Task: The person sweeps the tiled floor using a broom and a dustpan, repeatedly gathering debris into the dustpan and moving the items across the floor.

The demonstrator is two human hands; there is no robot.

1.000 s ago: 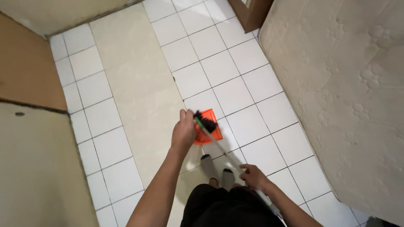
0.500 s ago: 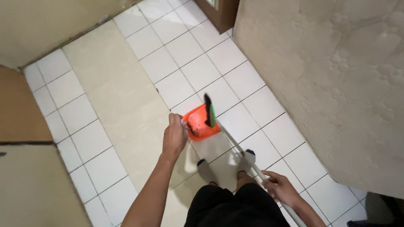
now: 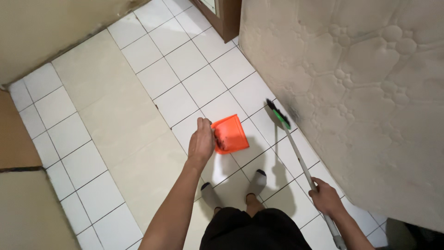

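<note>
My left hand [image 3: 200,140] grips the handle side of an orange dustpan [image 3: 230,134], held low over the white tiled floor [image 3: 185,60] with some dark dirt in it. A broom with a pale metal pole [image 3: 299,162] and a green and black head [image 3: 277,113] is gripped near its upper end by my right hand [image 3: 325,196]. The broom head rests by the mattress edge, to the right of the dustpan and apart from it. My feet in grey socks [image 3: 255,179] stand just below the dustpan.
A large cream quilted mattress [image 3: 360,88] fills the right side. A brown wooden door frame [image 3: 222,16] stands at the top. A beige wall [image 3: 55,28] runs along the upper left, and a tan panel [image 3: 32,208] borders the lower left.
The broom head has swung away from the dustpan to the right, toward the mattress. The view has shifted, and the dustpan now sits tilted in my left hand.
</note>
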